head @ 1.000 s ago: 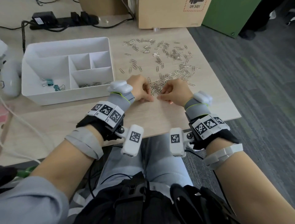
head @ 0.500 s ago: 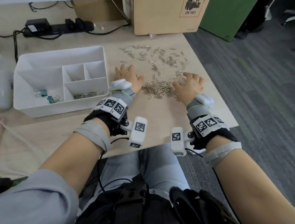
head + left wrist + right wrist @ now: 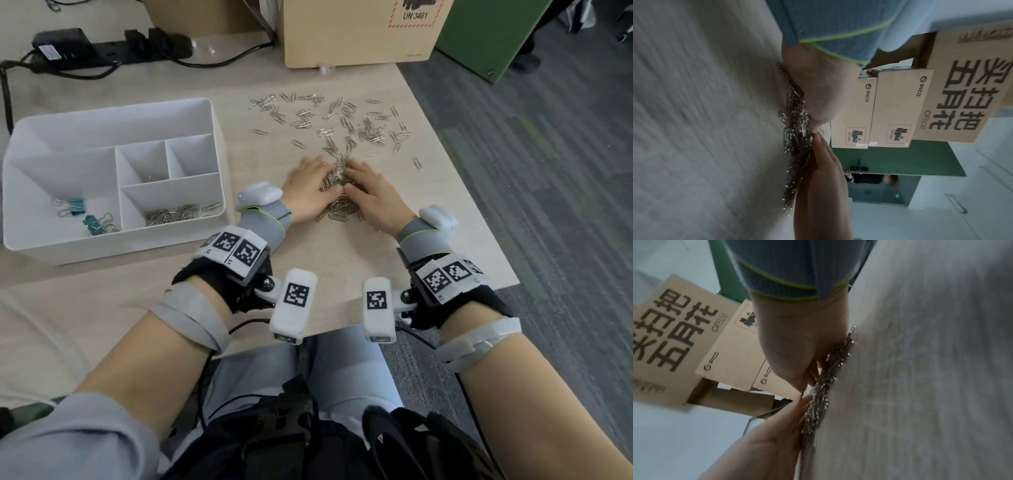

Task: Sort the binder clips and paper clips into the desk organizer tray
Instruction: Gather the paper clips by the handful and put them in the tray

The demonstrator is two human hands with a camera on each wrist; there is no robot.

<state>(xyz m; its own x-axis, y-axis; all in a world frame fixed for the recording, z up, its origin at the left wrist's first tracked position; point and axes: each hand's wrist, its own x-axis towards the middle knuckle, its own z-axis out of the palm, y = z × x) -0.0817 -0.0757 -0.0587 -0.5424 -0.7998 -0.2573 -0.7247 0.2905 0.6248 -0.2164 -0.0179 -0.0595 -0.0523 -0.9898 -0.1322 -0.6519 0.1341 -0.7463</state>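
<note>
A heap of silver paper clips (image 3: 337, 205) lies on the wooden desk between my two hands. My left hand (image 3: 308, 186) and right hand (image 3: 371, 193) lie on the heap with straight fingers, and their fingertips nearly meet at its far end. More paper clips (image 3: 342, 120) are scattered behind it. The white organizer tray (image 3: 214, 137) stands to the left. It holds two teal binder clips (image 3: 77, 207) in its front-left compartment and paper clips (image 3: 171, 216) in its front-right one. In the left wrist view my left hand (image 3: 818, 91) presses the clips (image 3: 795, 138). The right wrist view shows the right hand (image 3: 797, 345) doing the same.
Cardboard boxes (image 3: 359, 31) stand at the desk's back edge, with a black power strip and cables (image 3: 113, 48) at the back left. The desk's right edge (image 3: 479, 212) is close to my right hand, with carpet beyond. A green cabinet (image 3: 486, 31) stands at the far right.
Half a second ago my hands lay spread apart on either side of the heap. They have since slid together and pushed the clips into a tighter pile.
</note>
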